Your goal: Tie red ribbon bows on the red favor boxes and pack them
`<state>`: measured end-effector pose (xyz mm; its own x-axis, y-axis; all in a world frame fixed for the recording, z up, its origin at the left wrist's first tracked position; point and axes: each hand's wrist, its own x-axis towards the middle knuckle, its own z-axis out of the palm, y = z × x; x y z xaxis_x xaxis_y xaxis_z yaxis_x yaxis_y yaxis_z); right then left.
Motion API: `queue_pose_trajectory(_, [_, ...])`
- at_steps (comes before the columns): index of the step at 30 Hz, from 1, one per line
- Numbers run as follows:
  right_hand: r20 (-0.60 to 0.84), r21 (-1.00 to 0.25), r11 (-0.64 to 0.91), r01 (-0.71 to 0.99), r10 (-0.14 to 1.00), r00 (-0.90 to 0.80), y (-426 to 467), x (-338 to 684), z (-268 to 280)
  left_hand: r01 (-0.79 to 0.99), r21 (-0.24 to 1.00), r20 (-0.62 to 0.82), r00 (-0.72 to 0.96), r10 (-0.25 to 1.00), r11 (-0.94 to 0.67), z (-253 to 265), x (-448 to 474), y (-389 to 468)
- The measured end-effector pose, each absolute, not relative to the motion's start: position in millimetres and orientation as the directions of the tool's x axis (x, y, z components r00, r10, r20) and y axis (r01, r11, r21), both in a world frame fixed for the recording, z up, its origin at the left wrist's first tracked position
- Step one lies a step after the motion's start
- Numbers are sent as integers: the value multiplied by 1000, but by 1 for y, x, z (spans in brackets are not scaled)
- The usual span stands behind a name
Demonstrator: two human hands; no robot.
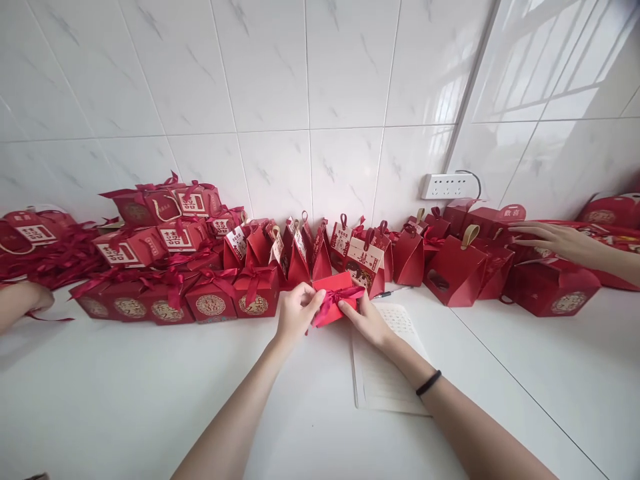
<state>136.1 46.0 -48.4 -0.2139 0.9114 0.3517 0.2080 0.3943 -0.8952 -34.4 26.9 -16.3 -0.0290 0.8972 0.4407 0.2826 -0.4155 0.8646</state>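
Between my two hands, over the white table point(190, 400), is a small red gift box point(333, 283) with a dark pink ribbon bow point(338, 301) across its front. My left hand point(299, 312) pinches the box and ribbon at the left side, thumb in front. On the other side my right hand point(367, 320) has its thumb and fingers closed on the bow's right part. A black band circles my right wrist. The box's underside and the fingertips behind it are hidden. Partly beneath my right forearm lies an open notebook point(385, 380) with handwriting.
Red boxes with bows point(210, 303) are stacked at left. Tent-shaped red boxes point(300, 250) line the tiled wall, with larger ones point(460, 273) at right. A pen point(393, 292) lies behind the notebook. A power strip point(450, 186) hangs on the wall. Other people's hands point(550, 240) reach in from both sides.
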Motion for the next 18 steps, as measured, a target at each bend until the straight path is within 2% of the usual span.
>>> queue_pose_trajectory(2, [373,-854,417,311,908,-193,46,137,-48,272,865,442,-17,897,-421,-19,-32,28])
queue_pose_trajectory(4, [465,-789,470,396,878,-114,44,137,-46,266,866,444,-20,896,-423,-21,-31,30])
queue_pose_trajectory(8, [767,-570,610,550,635,92,35,133,-37,282,851,481,-77,873,-444,-22,-34,31])
queue_pose_trajectory(10, [842,-457,638,620,535,70,28,130,-31,306,837,501,-96,860,-453,-21,-35,32])
queue_pose_trajectory(12, [865,-390,669,632,502,3,23,126,-28,323,823,522,-106,846,-467,-21,-36,32])
queue_pose_trajectory(14, [841,-437,691,576,541,-11,21,125,-27,336,809,544,-117,831,-482,-21,-37,33])
queue_pose_trajectory(16, [743,-621,645,446,665,73,24,124,-27,353,797,561,-132,817,-490,-22,-37,33])
queue_pose_trajectory(18, [546,-831,507,228,821,168,28,125,-26,380,783,578,-153,801,-493,-24,-38,35])
